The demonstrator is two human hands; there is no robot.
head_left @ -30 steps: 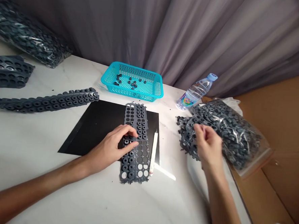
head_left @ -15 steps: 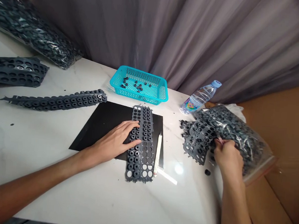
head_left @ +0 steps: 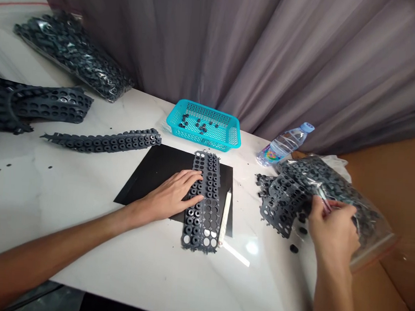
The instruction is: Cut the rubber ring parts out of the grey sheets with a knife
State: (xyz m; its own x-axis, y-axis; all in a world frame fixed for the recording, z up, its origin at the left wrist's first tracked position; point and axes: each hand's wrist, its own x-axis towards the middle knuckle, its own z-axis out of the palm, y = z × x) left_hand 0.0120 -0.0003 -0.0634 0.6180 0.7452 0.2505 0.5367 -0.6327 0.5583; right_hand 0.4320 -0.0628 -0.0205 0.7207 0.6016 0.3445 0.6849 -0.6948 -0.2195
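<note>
My left hand [head_left: 173, 194] lies on a dark grey rubber sheet [head_left: 211, 216], fingers stretched over its left edge. The sheet has rows of round rings, with several open holes showing white or black beneath. It lies partly on a black mat [head_left: 141, 175]. A white pen-like tool [head_left: 226, 215] with a dark tip lies along its right side. My right hand [head_left: 334, 229] is closed on a slim pinkish-silver tool [head_left: 326, 204], its exact kind unclear, in front of a clear bag of black rubber pieces [head_left: 346, 187]. Left of that hand is a crumpled rubber sheet piece [head_left: 278, 209].
A turquoise basket [head_left: 203, 139] with several small black pieces stands at the back. A water bottle [head_left: 281, 146] leans near the right bag. More rubber strips [head_left: 106, 141] and another filled bag [head_left: 76, 58] lie left. Loose black pieces [head_left: 293, 248] lie by my right hand. Cardboard [head_left: 398, 186] borders the right.
The view has swung slightly left. My right hand has moved a little to the right with the slim tool, uncovering loose black pieces. My left hand keeps its place on the sheet.
</note>
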